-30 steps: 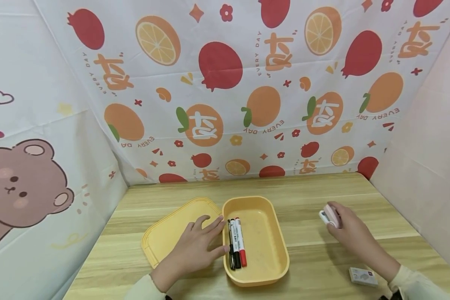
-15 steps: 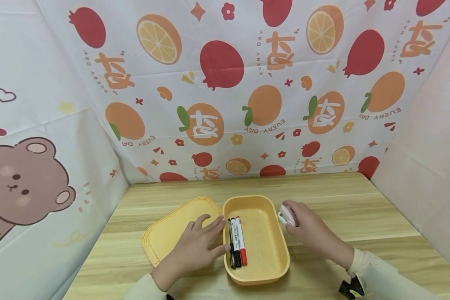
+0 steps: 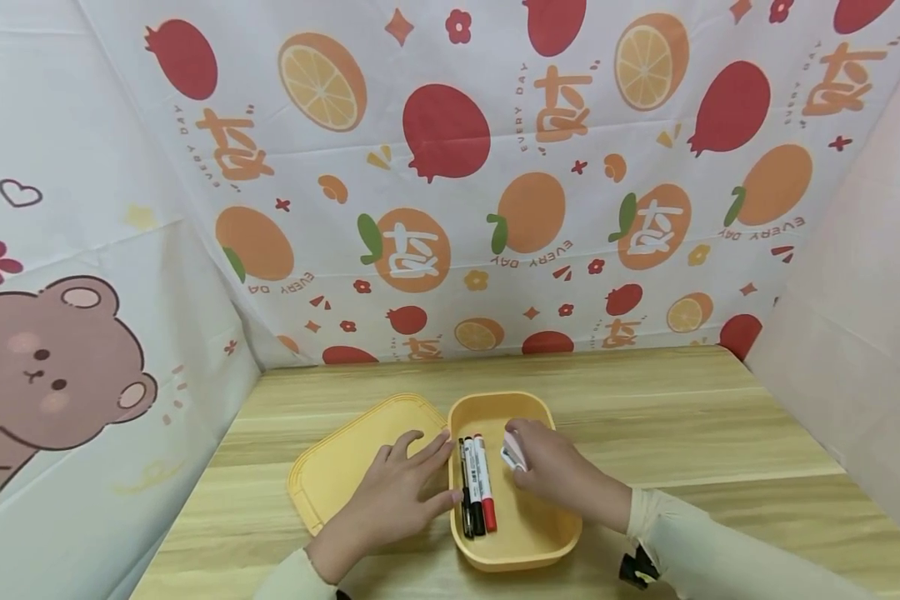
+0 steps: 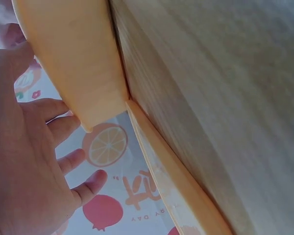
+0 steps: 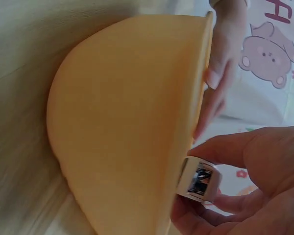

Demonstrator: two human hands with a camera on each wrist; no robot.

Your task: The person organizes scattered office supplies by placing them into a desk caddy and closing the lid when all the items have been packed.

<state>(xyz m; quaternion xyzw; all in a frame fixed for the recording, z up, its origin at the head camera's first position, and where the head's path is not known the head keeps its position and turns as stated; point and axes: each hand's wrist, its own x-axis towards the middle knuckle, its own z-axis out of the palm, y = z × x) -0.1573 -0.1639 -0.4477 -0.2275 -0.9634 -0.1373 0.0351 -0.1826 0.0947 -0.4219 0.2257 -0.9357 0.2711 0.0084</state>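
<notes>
Left hand (image 3: 401, 497), fingers relaxed, touches the yellow box (image 3: 521, 564) on its left; three pens (image 3: 474, 479) lie inside it; right hand (image 3: 561, 468) pinches a pink-and-white stapler (image 3: 513, 452) above the box; a lid (image 3: 356, 458) lies left of it; printed cloth (image 3: 450, 200) hangs behind.

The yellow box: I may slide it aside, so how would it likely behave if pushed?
The yellow box probably keeps its shape, as its walls stand without sagging. It looks unlikely to tip, being low with a broad floor. The pens might slide or roll, lying side by side with bare floor beside them.
</notes>
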